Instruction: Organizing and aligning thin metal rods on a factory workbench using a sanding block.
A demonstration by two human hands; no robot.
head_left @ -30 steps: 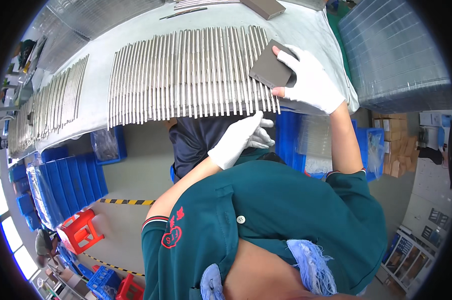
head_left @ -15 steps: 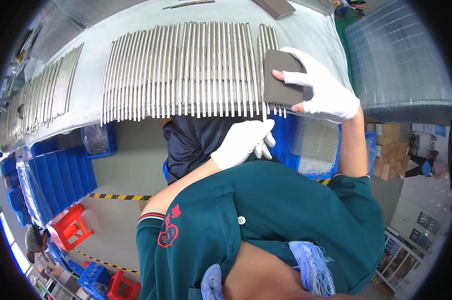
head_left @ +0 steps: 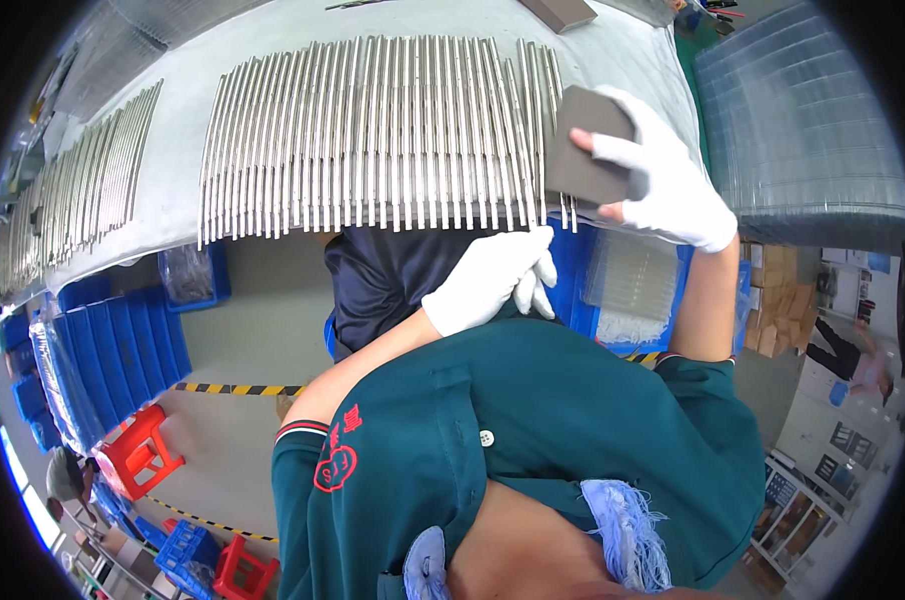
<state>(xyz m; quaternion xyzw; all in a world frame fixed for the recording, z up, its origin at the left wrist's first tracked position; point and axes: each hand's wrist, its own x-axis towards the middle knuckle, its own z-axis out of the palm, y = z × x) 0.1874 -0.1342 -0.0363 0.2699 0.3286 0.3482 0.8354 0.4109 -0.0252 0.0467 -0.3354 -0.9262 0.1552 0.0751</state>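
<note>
A long row of slim silver metal rods lies side by side on the white-covered table, their near ends jutting past its edge. My left hand, in a white glove, is closed in a pinch at the near end of a rod toward the row's right end. In my right hand, whose white glove leaves some fingertips bare, is a flat grey-brown block. The block covers part of the last few rods. Around it, several rods lean or stand slightly apart.
A second group of rods lies at the table's left. Another grey-brown block rests at the far edge. Stacked clear plastic trays rise at the right. Blue bins and a red stool stand on the floor at left.
My right hand has moved the block to the right and slightly away from me. Rods near the row's right end have spread and tilted. My left hand has barely moved.
</note>
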